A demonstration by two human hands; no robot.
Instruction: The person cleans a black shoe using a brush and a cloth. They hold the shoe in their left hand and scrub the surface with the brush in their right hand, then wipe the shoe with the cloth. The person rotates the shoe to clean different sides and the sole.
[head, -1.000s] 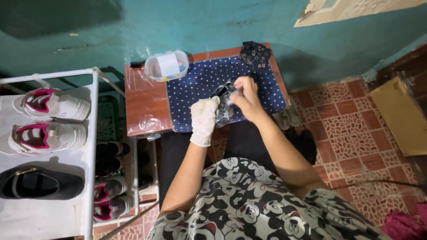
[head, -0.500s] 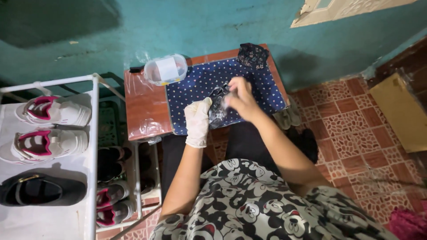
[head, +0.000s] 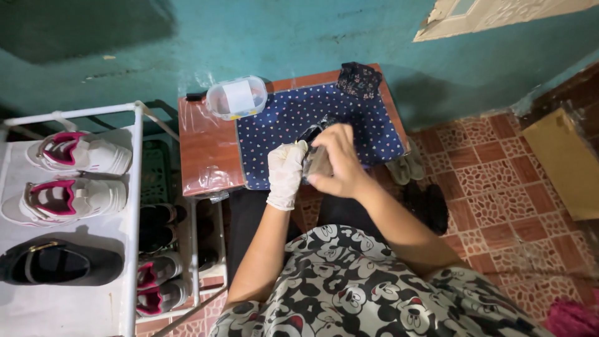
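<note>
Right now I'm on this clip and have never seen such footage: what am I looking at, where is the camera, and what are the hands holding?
There is no machine here. The single picture comes from a camera worn on a person's head, looking down at their own arms. The left hand wears a pale glove; the right hand is bare. Together they grip a small dark object, too covered to identify. Below lies a small reddish table with a dotted navy cloth, a clear lidded plastic container and a dark patterned pouch. To the left stands a white shoe rack with white and pink sneakers and a black shoe.
</note>
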